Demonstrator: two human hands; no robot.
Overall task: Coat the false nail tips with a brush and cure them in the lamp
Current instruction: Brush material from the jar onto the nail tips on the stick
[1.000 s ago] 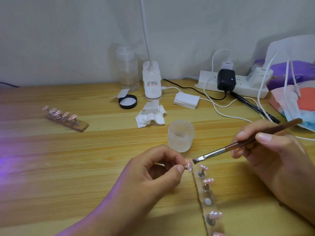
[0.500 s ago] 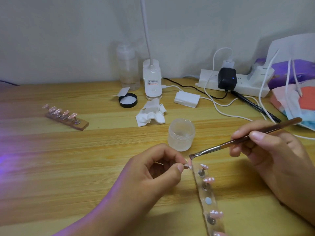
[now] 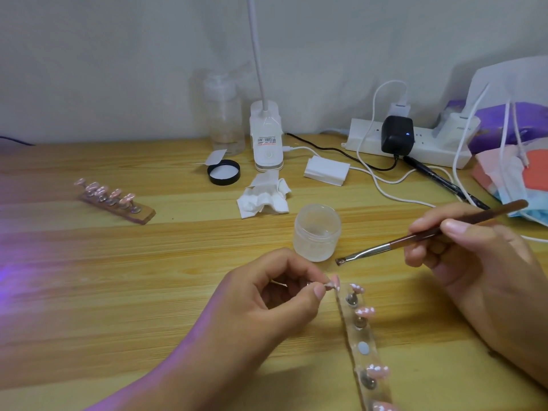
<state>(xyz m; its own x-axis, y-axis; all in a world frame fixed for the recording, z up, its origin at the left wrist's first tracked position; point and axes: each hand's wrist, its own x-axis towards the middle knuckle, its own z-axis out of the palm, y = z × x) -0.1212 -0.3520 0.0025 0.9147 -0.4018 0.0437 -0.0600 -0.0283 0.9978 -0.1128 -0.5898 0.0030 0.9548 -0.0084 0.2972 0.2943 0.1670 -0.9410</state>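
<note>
Grained wooden surface (image 3: 118, 292), frosted plastic jar (image 3: 317, 232), crumpled paper tissue (image 3: 262, 197) — brush (image 3: 415, 238) with wood handle, shiny metal ferrule.

There are two hands (image 3: 261, 307) (image 3: 474, 262), two nail strips (image 3: 143, 215) (image 3: 366, 363), one brush (image 3: 370, 250), one jar (image 3: 317, 232) and one lid (image 3: 224, 172).

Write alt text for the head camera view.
A left hand pinches one pink false nail tip while the right hand holds a brush just above it, bristles clear of the nail. Beside them on the wooden table are a clear strip carrying more tips and an open plastic jar.
</note>
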